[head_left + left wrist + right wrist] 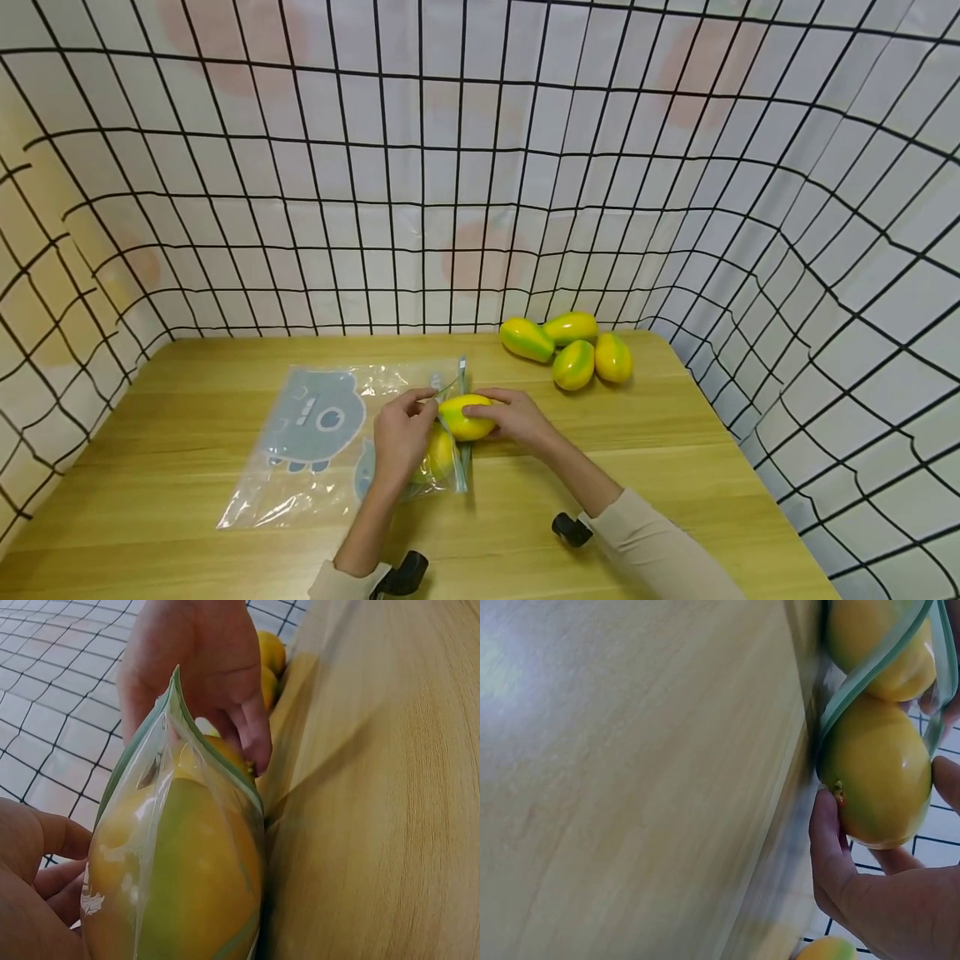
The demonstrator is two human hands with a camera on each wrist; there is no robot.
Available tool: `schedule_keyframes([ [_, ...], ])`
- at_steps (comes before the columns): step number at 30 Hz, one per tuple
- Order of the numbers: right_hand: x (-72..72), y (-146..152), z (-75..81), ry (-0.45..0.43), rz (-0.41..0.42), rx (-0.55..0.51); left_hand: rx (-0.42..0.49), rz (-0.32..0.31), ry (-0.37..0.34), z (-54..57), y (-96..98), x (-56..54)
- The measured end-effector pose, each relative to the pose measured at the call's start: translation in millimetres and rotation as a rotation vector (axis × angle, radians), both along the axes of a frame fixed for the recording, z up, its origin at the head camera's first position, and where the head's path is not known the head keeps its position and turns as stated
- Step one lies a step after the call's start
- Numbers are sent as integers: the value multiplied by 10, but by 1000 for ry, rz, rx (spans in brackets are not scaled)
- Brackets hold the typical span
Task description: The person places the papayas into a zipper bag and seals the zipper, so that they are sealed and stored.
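A clear zip bag with blue-grey cartoon print lies on the table, its green-edged mouth facing right. One yellow-green papaya is inside, behind the clear plastic. My left hand pinches the upper edge of the mouth; in the left wrist view its fingers are beside the bag wall. My right hand grips a second papaya at the opening. The right wrist view shows this papaya between thumb and fingers, its inner end between the bag's green edges.
Several more papayas sit together at the back right of the wooden table. A black wire grid with white sheeting behind it surrounds the back and sides. Dark wrist cameras sit at both cuffs.
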State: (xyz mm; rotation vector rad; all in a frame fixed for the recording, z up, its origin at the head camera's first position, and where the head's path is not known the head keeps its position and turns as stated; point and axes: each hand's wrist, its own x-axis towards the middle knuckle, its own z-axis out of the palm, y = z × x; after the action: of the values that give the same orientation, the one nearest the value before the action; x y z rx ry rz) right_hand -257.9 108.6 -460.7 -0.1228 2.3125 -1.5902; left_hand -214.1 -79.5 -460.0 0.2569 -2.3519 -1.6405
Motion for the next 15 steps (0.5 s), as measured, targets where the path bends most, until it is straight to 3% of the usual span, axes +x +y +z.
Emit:
schedule_keyframes([
  [15,-10,-39,6,-117,-85,-200,15,8,-12,21,5,1],
])
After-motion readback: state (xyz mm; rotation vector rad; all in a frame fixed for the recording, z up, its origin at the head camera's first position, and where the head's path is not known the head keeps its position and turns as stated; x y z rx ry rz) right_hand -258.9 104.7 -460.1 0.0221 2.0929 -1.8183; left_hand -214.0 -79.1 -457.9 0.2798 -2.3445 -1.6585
